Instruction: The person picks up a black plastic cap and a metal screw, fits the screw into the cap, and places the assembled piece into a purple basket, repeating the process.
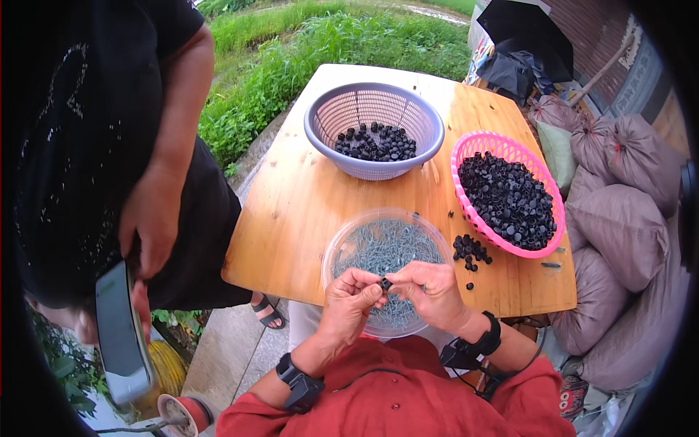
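Observation:
My left hand [349, 300] pinches a small black plastic cap [385, 284] between thumb and fingers. Against the cap's other side is my right hand [432, 293], its thumb and forefinger pressed together; anything thin between them is hidden. Both hands are over a clear round tub [332, 256] at the table's near edge. Thin grey metal screws or pins [397, 244] fill much of it, too fine to tell which. Right of the tub, several loose black caps [471, 249] lie on the wood.
On the wooden table [280, 237], a grey-purple basket [375, 169] and a pink basket [551, 218] hold many black caps. At the left a person [95, 146] stands close, holding a phone [122, 328]. Stuffed sacks [619, 226] crowd the table's right side.

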`<state>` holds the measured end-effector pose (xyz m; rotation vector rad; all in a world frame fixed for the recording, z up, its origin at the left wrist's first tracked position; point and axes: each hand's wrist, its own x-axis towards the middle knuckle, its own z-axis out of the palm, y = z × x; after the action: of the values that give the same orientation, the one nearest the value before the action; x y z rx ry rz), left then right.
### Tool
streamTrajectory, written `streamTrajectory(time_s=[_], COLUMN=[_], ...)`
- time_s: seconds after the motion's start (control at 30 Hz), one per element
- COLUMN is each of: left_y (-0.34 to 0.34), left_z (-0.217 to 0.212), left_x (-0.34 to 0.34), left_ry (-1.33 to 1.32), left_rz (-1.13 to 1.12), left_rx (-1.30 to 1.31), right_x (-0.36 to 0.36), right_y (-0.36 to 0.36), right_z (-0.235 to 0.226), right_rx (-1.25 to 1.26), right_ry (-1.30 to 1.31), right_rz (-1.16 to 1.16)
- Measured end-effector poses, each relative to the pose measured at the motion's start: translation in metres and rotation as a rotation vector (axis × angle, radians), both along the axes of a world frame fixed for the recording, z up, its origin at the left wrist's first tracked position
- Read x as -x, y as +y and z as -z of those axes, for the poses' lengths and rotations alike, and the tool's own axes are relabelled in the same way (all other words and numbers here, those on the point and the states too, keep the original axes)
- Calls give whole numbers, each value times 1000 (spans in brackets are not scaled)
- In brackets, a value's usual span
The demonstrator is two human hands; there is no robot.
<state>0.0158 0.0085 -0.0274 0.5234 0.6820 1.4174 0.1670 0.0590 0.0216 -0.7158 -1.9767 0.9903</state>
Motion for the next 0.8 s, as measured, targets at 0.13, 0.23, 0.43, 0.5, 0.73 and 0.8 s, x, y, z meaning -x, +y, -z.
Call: streamTrajectory(time_s=[0.13,0.23,0.43,0.5,0.73,0.8], left_y=[5,7,8,8,10,11], left_z=[1,0,-7,-9,-7,-6], left_x=[-4,-4,-2,-2,-4,-5], left_ry=[-63,61,306,359,407,417], left_rz=[-54,-59,-78,-86,-171,-196], left_rx=[-94,-154,-263,-272,-357,-371], right_x=[5,8,7,8,12,12], right_y=[-3,-8,-6,-6,-8,-6], right_z=[10,14,17,17,17,18], right_rx=[160,289,393,414,507,513], right_ry=[132,204,374,399,466,461], right_rz=[91,142,41,39,19,12])
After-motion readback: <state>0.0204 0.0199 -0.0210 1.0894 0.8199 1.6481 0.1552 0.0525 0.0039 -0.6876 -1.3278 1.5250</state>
